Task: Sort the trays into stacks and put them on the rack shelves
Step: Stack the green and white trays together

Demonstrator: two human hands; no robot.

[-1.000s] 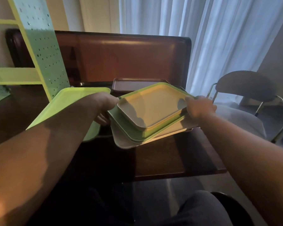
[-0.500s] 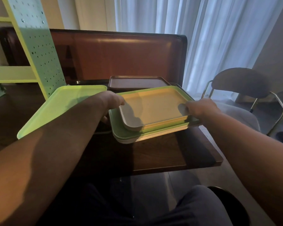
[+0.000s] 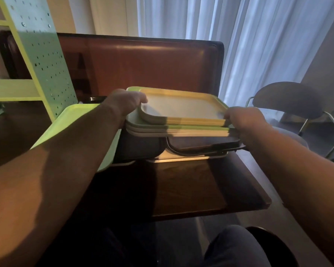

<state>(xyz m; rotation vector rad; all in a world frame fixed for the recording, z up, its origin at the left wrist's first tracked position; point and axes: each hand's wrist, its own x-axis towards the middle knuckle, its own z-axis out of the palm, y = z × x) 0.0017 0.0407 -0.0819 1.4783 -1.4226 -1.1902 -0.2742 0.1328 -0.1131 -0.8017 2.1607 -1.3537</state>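
Stack of trays between both hands, left hand and right hand each gripping an end.

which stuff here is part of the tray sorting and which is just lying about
Part of the job:
stack of trays held by left hand and right hand
dark tray under it
light green tray on the left
green rack

Just lying about:
chair
curtain
wooden table

A grey chair with brass legs stands right of the wooden surface, before white curtains.
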